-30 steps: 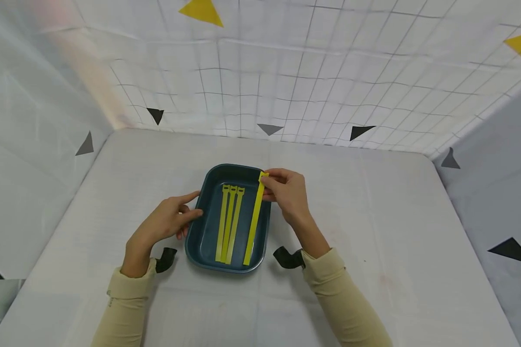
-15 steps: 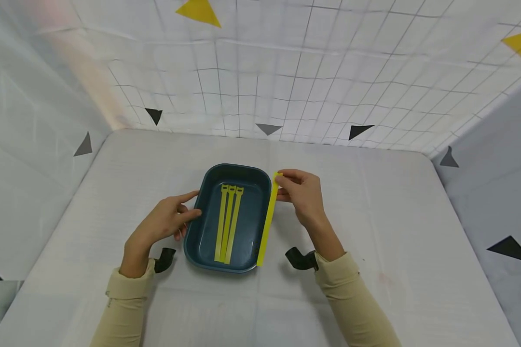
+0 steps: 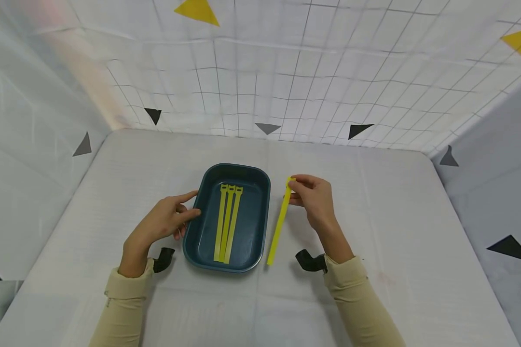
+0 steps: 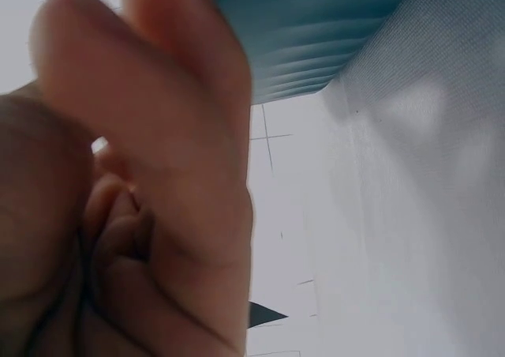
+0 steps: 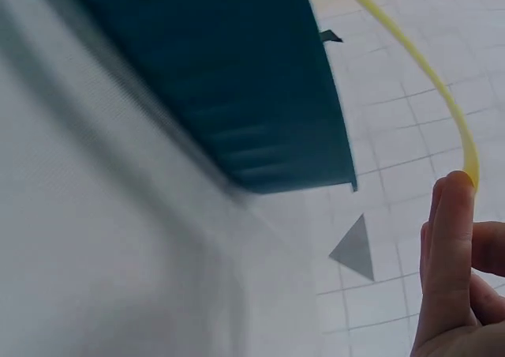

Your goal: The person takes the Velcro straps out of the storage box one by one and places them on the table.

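Note:
My right hand [image 3: 314,200] pinches a yellow hook-and-loop cable tie [image 3: 279,229] by its head end, between thumb and fingers. The strap slants down to the left, just right of the dark blue tray [image 3: 267,212]. In the right wrist view the strap [image 5: 438,80] bows in an arc above the fingertips. Several more ties, three in all [image 3: 226,226], lie side by side in the tray, slotted heads at the far end. My left hand [image 3: 162,219] holds the tray's left rim, thumb over the edge and index finger against the outside; its other fingers are curled below.
A white cloth covers the table [image 3: 395,231]. Behind it rises a white gridded sheet [image 3: 286,72] with black, grey and yellow triangles. Black wrist-camera mounts [image 3: 310,260] stick out at both cuffs.
My right hand has carried the yellow cable tie from over the tray's right side out past the rim, to the right. The left hand and the tray stay in place.

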The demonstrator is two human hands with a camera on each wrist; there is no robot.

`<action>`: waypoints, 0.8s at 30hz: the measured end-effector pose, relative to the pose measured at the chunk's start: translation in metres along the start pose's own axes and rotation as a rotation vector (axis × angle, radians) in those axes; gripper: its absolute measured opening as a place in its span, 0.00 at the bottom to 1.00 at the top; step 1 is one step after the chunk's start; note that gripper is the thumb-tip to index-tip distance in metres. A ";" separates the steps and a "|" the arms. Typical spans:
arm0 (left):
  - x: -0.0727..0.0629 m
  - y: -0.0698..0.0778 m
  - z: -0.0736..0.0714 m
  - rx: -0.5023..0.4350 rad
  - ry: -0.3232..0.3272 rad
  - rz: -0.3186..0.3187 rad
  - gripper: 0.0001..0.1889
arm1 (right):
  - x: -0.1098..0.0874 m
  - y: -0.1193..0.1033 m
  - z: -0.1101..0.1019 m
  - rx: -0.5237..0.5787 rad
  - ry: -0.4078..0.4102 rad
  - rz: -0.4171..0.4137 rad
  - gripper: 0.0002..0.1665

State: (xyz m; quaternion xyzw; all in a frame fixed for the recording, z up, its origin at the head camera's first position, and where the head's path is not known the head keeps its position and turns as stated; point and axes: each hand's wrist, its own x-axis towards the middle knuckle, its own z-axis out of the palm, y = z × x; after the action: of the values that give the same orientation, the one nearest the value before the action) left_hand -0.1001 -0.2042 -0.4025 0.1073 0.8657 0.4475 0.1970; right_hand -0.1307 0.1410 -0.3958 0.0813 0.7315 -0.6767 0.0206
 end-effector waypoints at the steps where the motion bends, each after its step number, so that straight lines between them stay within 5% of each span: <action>1: 0.000 0.000 0.000 0.001 0.000 0.002 0.34 | 0.000 0.002 -0.001 0.000 0.001 0.006 0.16; 24: 0.001 -0.004 0.002 0.009 0.002 0.014 0.34 | 0.007 0.045 -0.010 -0.056 0.016 0.140 0.15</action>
State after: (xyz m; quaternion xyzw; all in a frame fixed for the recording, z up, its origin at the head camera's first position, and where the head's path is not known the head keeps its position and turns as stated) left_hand -0.0998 -0.2049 -0.4073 0.1137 0.8672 0.4450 0.1922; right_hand -0.1303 0.1545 -0.4401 0.1374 0.7426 -0.6523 0.0642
